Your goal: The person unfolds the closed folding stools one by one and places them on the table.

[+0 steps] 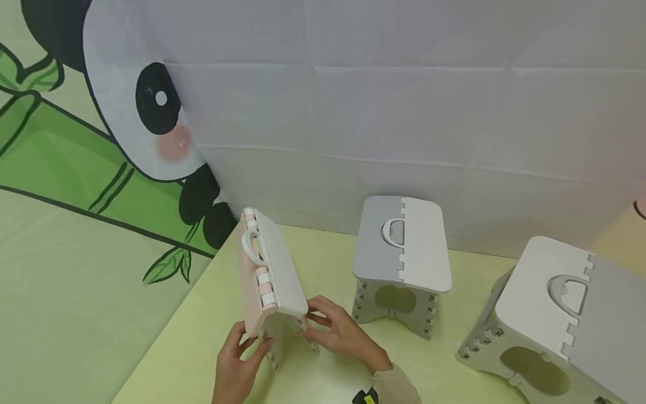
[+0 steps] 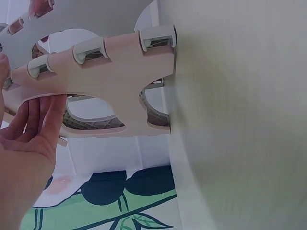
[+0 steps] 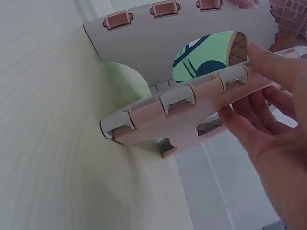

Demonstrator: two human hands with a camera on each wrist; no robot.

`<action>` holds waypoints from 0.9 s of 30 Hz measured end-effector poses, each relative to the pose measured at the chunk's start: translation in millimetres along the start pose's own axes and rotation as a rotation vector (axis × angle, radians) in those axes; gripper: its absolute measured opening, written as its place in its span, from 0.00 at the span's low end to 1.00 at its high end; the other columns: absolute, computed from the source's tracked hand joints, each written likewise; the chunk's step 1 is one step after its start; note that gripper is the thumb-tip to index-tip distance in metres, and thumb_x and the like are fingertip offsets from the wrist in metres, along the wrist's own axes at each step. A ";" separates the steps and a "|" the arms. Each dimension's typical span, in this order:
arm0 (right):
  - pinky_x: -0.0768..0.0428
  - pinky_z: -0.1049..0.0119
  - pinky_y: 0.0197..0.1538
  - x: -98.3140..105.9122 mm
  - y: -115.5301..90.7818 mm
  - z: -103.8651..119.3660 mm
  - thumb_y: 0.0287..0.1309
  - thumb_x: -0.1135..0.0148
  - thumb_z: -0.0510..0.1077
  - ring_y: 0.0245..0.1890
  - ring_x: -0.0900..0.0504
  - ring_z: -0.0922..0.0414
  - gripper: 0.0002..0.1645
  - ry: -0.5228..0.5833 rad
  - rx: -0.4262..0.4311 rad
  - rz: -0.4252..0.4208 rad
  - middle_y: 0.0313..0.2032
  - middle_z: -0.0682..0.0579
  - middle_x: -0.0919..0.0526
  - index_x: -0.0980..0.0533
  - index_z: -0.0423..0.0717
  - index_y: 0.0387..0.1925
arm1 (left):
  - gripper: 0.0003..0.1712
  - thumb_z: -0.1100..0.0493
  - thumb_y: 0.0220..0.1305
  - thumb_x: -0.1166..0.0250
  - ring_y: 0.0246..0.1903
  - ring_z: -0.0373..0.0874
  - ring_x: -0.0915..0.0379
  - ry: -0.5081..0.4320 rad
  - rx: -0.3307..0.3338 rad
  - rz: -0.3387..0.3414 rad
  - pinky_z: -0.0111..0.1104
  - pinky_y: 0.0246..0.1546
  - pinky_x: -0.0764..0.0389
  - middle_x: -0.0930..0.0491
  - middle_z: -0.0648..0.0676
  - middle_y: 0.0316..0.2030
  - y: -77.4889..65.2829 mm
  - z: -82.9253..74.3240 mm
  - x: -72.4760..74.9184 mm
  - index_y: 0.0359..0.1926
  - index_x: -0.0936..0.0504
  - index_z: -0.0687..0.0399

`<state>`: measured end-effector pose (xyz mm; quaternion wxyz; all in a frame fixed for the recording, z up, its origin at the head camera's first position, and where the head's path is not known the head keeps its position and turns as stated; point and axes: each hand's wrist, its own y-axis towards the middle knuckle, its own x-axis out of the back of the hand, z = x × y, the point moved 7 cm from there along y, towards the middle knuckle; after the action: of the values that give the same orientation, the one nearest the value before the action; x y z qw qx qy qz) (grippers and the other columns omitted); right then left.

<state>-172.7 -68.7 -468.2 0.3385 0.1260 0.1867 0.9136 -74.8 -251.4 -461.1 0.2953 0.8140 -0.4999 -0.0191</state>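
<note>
A pink and white folding stool (image 1: 285, 264) stands on the table at the left, its top bent into a peak along the hinge, with a white handle (image 1: 250, 248) on the ridge. My left hand (image 1: 235, 365) grips the near edge of its left leg panel (image 2: 110, 62). In the left wrist view, the fingers curl into the panel's cutout. My right hand (image 1: 345, 334) grips the right leg panel (image 3: 144, 115), thumb on the outer hinge edge and fingers through the opening. The legs' feet touch the table.
A grey and white folding stool (image 1: 424, 241) stands unfolded at the back centre. Another unfolded stool (image 1: 530, 303) stands at the right. A pale cloth (image 1: 353, 123) hangs behind the table (image 1: 176, 348), with a panda print (image 1: 131, 112) on the left.
</note>
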 end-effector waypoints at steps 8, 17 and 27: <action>0.25 0.58 0.66 -0.2 -2.3 -0.7 0.67 0.33 0.35 0.65 0.24 0.49 0.27 -0.022 0.012 0.011 0.60 0.42 0.23 0.28 0.39 0.65 | 0.30 0.81 0.49 0.25 0.51 0.32 0.23 0.004 -0.030 -0.004 0.23 0.48 0.18 0.18 0.47 0.49 -0.5 -1.6 3.3 0.53 0.20 0.64; 0.26 0.57 0.67 0.7 -3.3 0.1 0.68 0.35 0.34 0.67 0.26 0.48 0.29 -0.017 0.026 0.005 0.64 0.38 0.24 0.30 0.37 0.68 | 0.30 0.80 0.49 0.25 0.50 0.33 0.22 0.006 -0.038 -0.003 0.23 0.48 0.18 0.18 0.47 0.48 -0.6 -3.1 5.5 0.54 0.20 0.62; 0.27 0.57 0.68 4.0 -5.3 1.5 0.69 0.36 0.35 0.67 0.26 0.46 0.28 -0.030 0.049 -0.017 0.64 0.38 0.24 0.30 0.36 0.67 | 0.31 0.82 0.48 0.26 0.50 0.32 0.22 0.003 -0.062 -0.005 0.22 0.48 0.19 0.19 0.47 0.48 -0.1 -1.0 7.6 0.54 0.19 0.64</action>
<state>-172.1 -61.9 -468.7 0.3456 0.1463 0.2050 0.9039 -70.5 -257.2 -458.4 0.3209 0.8058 -0.4965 -0.0341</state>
